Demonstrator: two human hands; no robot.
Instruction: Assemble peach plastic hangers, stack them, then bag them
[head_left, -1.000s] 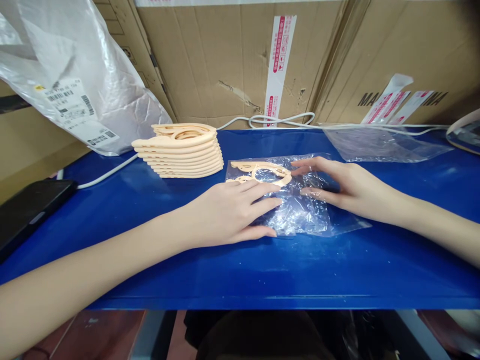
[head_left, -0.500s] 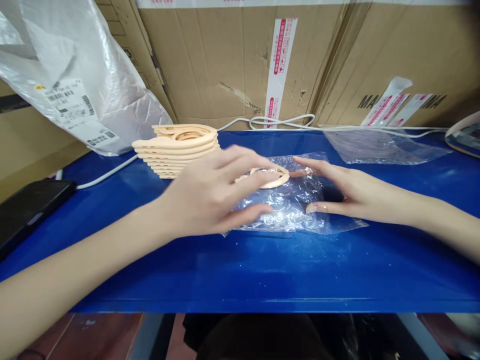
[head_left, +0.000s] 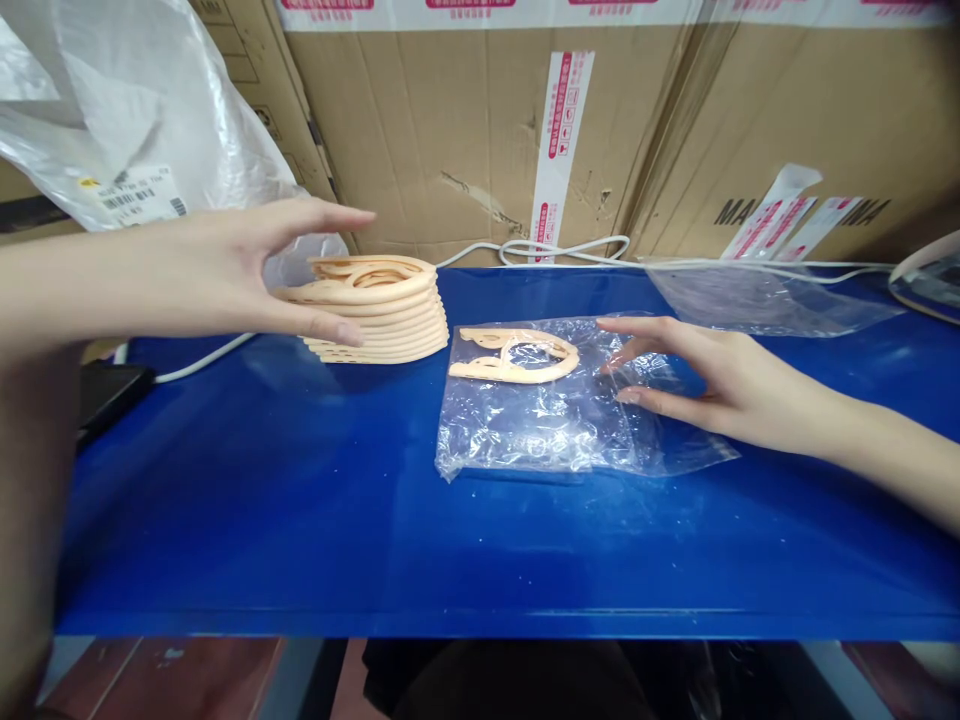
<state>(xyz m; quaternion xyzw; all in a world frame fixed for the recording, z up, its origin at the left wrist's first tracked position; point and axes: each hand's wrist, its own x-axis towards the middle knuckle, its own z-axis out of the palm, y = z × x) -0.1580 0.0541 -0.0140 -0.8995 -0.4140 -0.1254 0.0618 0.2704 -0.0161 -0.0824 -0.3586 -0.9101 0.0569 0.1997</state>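
Note:
A stack of several beige plastic pieces point(head_left: 397, 310) stands on the blue table point(head_left: 300, 540), left of centre. My left hand point(head_left: 262, 265) is at its left side, thumb and fingers spread wide and holding nothing; whether a fingertip touches the stack I cannot tell. One beige looped piece point(head_left: 514, 357) lies flat at the clear plastic bag point(head_left: 525, 430) in the middle; whether it is inside or on top is unclear. My right hand point(head_left: 694, 385) rests over the bag's right part, fingers apart, just right of the piece.
Cardboard boxes point(head_left: 450, 120) line the back. A large translucent bag point(head_left: 187, 110) leans at the back left, above a black device point(head_left: 112, 395). A white cable point(head_left: 562, 248) runs along the rear edge; another clear bag point(head_left: 772, 300) lies back right.
My left hand has moved left, from over the single beige piece to the left side of the stack, and its fingers have spread wider. My right hand has barely moved.

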